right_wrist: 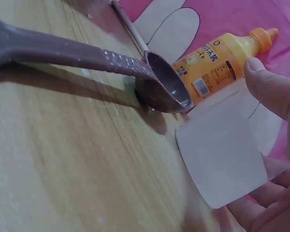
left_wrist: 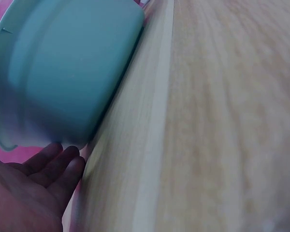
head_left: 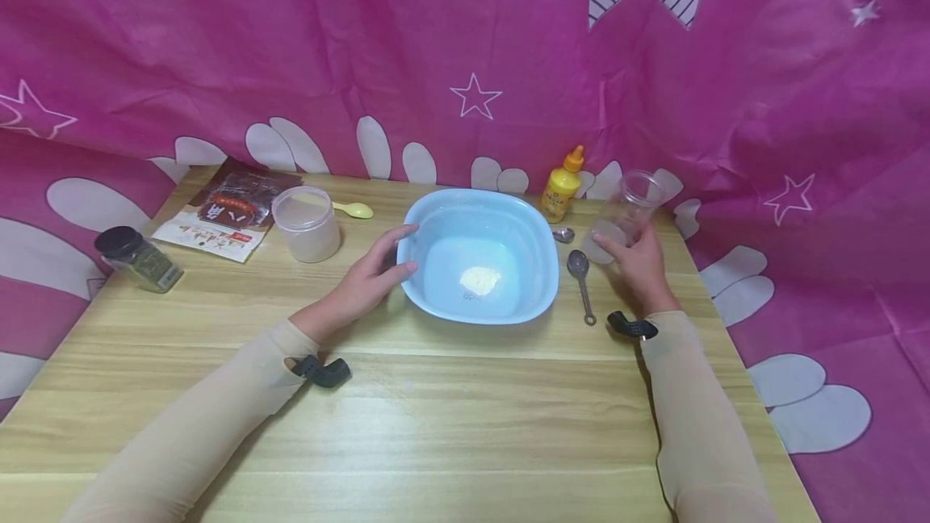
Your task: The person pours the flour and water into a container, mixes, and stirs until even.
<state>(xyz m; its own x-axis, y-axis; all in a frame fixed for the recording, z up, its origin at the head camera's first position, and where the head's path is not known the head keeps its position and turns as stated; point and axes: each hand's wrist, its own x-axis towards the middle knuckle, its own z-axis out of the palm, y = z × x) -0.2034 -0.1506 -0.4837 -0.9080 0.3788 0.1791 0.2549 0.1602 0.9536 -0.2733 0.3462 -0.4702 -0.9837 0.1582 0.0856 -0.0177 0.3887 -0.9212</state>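
A light blue plastic basin [head_left: 475, 317] stands mid-table, with a small pale yellowish patch [head_left: 479, 279] on its floor. My left hand [head_left: 363, 277] holds the basin's left rim, thumb and index fingertip over the edge. In the left wrist view the other fingers [left_wrist: 50, 169] rest against its outer wall. To the right, my right hand [head_left: 639, 261] grips a clear plastic cup [head_left: 630, 200] between thumb and fingers. Whitish contents [right_wrist: 222, 150] fill the cup's lower part. A dark measuring spoon [head_left: 581, 285] lies beside it, in front of another spoon [head_left: 563, 235].
A yellow squeeze bottle [head_left: 561, 188] with an orange tip stands behind the spoons. Left of the basin are a frosted jar [head_left: 308, 232], a yellow spoon [head_left: 354, 210], a brown and white packet [head_left: 228, 212] and a black-lidded jar of green flakes [head_left: 145, 261]. A pink curtain [head_left: 407, 39] hangs behind the table.
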